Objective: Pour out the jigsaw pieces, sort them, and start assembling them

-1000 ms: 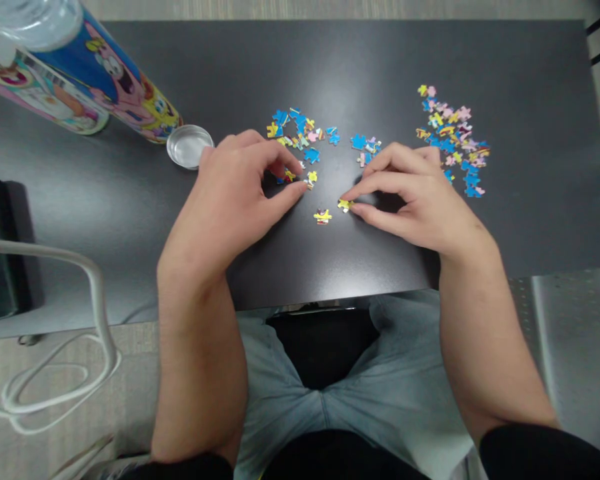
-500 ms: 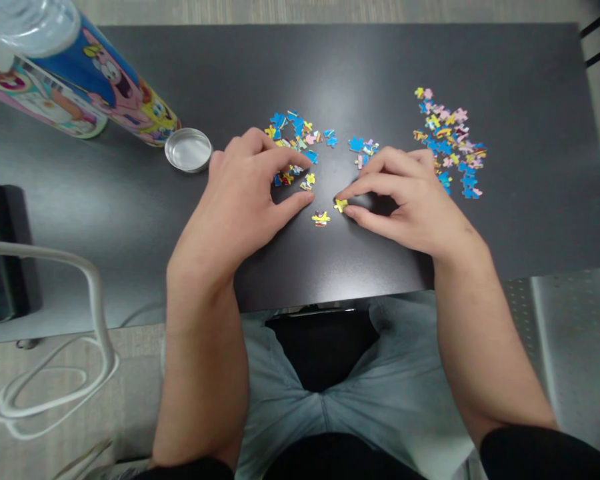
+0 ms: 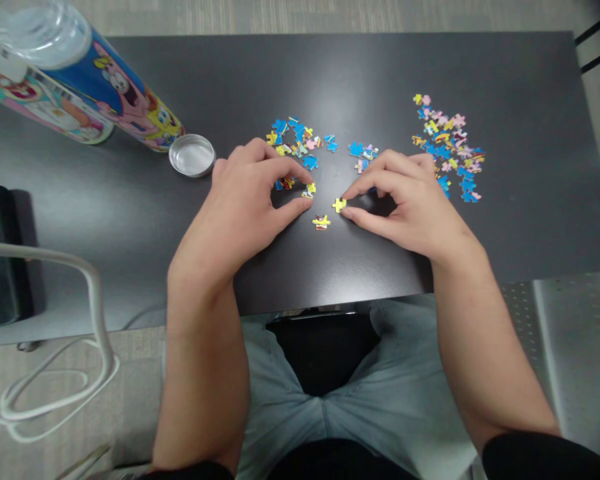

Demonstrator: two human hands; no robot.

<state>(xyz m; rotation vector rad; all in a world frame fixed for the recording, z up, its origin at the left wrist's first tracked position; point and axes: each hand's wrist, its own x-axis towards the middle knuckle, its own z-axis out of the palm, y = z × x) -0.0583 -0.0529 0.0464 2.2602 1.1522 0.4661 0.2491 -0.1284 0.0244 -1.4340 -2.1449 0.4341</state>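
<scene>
Between thumb and index finger, my left hand [image 3: 250, 203] grips a small yellow and white jigsaw piece [image 3: 309, 191]. Across from it, my right hand [image 3: 407, 200] pinches a yellow jigsaw piece [image 3: 339, 205] just above or on the dark table. Another yellow piece [image 3: 321, 222] with a white and reddish lower edge lies flat between the hands, touched by neither. Beyond my left fingers is a loose cluster of blue, yellow and pink pieces [image 3: 296, 133], partly covered by the hand. A few blue and pink pieces [image 3: 363, 152] lie by my right knuckles.
A larger spread of puzzle pieces [image 3: 450, 143] covers the table's right part. Two tall cartoon-printed tubes [image 3: 130, 93] stand at the left, beside a round metal lid [image 3: 193, 156]. A black box-like object [image 3: 3, 257] and a white cable [image 3: 95, 293] are at the left edge.
My left index finger has come down from near a blue piece and closed with the thumb on the yellow and white piece. My right hand's piece has turned slightly.
</scene>
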